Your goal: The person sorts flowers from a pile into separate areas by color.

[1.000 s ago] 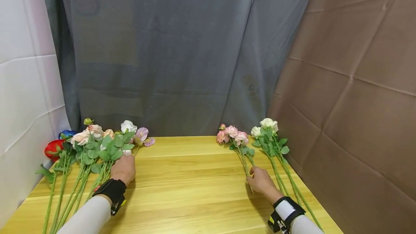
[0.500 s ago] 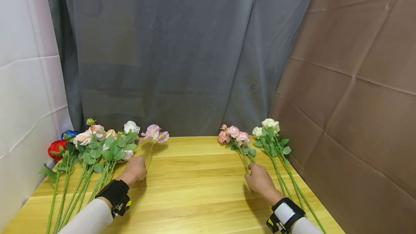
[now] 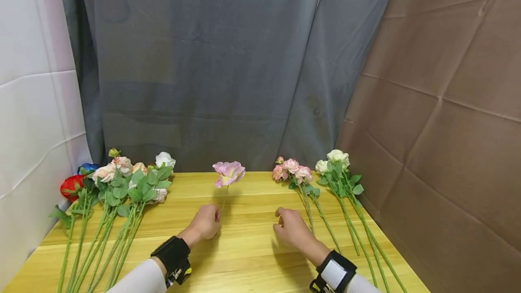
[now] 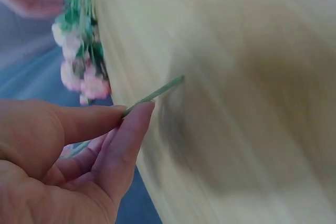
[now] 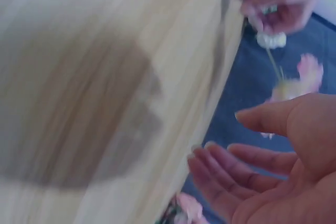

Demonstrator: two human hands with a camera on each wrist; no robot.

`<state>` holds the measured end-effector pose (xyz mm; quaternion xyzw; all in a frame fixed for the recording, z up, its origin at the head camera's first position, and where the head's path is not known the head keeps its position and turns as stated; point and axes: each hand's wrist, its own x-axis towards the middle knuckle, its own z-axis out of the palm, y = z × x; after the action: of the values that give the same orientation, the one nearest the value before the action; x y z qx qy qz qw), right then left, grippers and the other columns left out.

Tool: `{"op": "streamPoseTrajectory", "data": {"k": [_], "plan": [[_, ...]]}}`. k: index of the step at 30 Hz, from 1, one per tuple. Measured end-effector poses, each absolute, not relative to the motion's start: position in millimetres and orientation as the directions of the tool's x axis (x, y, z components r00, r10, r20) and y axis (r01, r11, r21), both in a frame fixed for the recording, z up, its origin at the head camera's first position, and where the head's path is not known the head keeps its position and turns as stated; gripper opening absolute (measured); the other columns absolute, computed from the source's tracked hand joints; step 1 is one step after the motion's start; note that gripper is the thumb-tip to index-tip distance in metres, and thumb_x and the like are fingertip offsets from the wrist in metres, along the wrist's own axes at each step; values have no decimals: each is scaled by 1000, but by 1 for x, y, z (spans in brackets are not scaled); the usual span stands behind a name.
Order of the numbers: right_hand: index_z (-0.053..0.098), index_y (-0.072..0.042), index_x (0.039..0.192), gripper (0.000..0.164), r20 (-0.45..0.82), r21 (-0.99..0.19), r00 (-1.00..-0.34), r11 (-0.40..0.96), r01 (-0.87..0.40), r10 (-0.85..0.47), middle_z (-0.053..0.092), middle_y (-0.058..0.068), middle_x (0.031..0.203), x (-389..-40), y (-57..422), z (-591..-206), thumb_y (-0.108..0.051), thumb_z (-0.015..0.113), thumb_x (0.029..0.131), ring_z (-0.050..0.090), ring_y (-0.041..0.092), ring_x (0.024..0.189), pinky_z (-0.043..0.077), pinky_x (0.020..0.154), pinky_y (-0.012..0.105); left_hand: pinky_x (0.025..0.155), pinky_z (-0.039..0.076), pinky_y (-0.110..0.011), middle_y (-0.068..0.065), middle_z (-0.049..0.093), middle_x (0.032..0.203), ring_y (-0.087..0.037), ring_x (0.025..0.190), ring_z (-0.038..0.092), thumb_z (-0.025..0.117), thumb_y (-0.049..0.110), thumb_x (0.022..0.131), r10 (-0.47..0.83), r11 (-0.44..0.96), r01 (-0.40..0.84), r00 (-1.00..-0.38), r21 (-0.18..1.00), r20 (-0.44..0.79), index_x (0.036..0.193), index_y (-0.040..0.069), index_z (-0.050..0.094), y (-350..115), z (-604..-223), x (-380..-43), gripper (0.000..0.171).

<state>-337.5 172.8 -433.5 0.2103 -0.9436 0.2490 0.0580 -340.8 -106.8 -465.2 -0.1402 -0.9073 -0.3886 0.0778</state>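
Presently, one table (image 3: 244, 261): yellow wood, its grain running side to side, spread beneath both grips and continuing ahead of them to a straight back edge. Soft shadows fall on the boards below each grip.

Left grip (image 3: 205, 221): thumb and forefinger pinching the thin green stem (image 4: 167, 86) of one lilac flower (image 3: 229, 174); one end of the stem juts past the fingertips, over the wood. The bloom is raised ahead of this grip and slightly to its right.

Right grip (image 3: 294, 228): above the table, to the right of its counterpart and apart from it; thumb and fingers parted, holding nothing.

Left of the left grip, laid with stems toward the person: one red flower (image 3: 71, 187), one blue flower (image 3: 87, 167), peach flowers (image 3: 105, 173) and, nearest the grip, one white flower (image 3: 164, 159), among green leaves.

Ahead and to the right of the right grip: pink flowers (image 3: 291, 166), lying near; beyond these, further right, cream flowers (image 3: 338, 158) on long stems.

Room: grey curtain (image 3: 228, 71) hanging ahead of both grips, behind the back edge; white fabric (image 3: 36, 116) with fold lines, far to the left; brown fabric (image 3: 452, 148), creased in a grid, far to the right.

Behind the grips: black wrist straps (image 3: 172, 252), pale sleeves (image 3: 140, 279).
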Motion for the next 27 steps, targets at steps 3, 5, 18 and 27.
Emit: {"op": "streamPoseTrajectory", "data": {"k": [3,5,18,27], "plan": [[65,10,111,25,178,-505,-874,721,-475,-451,67,8,85,-333,159,-438,2,71,87,64,20,74,54,62,33,52,28,-23,3,40,61,-12,55,37,57,-16,74,232,631,368,-929,682,287,69,7,51,-94,-468,-339,24],[65,12,112,28,127,-583,-860,664,-468,-495,68,8,87,-331,150,-442,2,72,87,66,20,76,56,64,33,52,28,-22,3,40,62,-11,55,37,59,-17,74,264,613,394,-919,685,292,70,7,51,-86,-470,-339,25],[65,12,109,23,1,-890,-902,412,-197,-431,74,18,85,-322,123,-457,6,64,87,75,32,75,63,66,38,51,47,-24,-9,60,73,-19,61,62,66,-14,88,328,341,381,-905,859,270,92,-7,57,-54,-458,-326,13],[69,8,99,16,114,-875,-932,410,-259,-344,72,15,73,-320,119,-456,12,63,85,73,28,65,61,59,30,58,49,-23,-6,60,81,-12,70,57,69,-11,89,273,388,438,-895,811,352,91,-1,59,-44,-458,-328,14]]}}
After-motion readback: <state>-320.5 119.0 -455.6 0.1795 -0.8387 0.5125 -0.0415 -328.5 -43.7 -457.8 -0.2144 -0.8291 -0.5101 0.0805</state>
